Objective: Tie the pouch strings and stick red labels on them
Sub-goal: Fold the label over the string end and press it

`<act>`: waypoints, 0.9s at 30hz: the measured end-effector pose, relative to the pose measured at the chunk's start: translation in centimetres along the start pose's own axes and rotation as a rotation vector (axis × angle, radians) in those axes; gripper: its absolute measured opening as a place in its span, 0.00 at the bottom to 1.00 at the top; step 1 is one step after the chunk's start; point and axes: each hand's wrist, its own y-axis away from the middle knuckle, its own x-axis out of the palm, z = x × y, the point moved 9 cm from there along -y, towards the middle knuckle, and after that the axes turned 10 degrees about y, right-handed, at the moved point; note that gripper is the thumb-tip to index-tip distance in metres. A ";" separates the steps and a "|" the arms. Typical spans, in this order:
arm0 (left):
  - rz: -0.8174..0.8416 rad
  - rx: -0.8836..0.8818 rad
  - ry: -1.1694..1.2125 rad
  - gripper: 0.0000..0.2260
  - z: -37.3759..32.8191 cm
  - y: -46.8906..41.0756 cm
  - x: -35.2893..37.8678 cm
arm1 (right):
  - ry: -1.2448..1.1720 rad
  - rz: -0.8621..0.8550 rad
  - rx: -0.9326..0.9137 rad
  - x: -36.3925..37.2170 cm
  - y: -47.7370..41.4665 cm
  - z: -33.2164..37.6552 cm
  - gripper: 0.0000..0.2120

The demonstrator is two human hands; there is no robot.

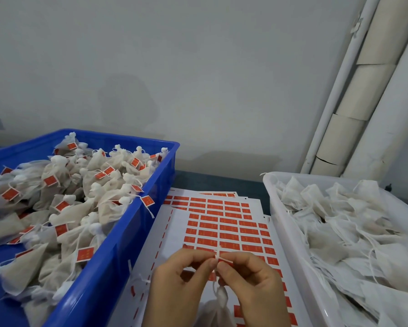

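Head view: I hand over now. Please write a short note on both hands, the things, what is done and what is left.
Left hand and right hand both pinch the string of one pouch hanging below them, over the label sheets.
Done: many labelled pouches lie tied in the blue crate.
To do: finish this pouch; its label cannot be confirmed. Unlabelled pouches fill the white tray.
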 end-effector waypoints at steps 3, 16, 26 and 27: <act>0.024 -0.002 0.005 0.09 0.0 0.0 0.3 | -0.005 -0.006 -0.012 -0.1 0.0 0.2 0.09; -0.019 -0.063 0.064 0.11 0.8 0.1 0.0 | 0.008 0.024 -0.032 0.4 0.0 1.0 0.16; 0.021 -0.145 0.097 0.04 1.3 0.0 0.3 | 0.016 0.032 0.013 0.3 -0.1 0.5 0.14; 0.030 -0.154 0.107 0.04 1.3 0.0 0.3 | 0.019 0.034 0.026 0.3 -0.1 0.5 0.13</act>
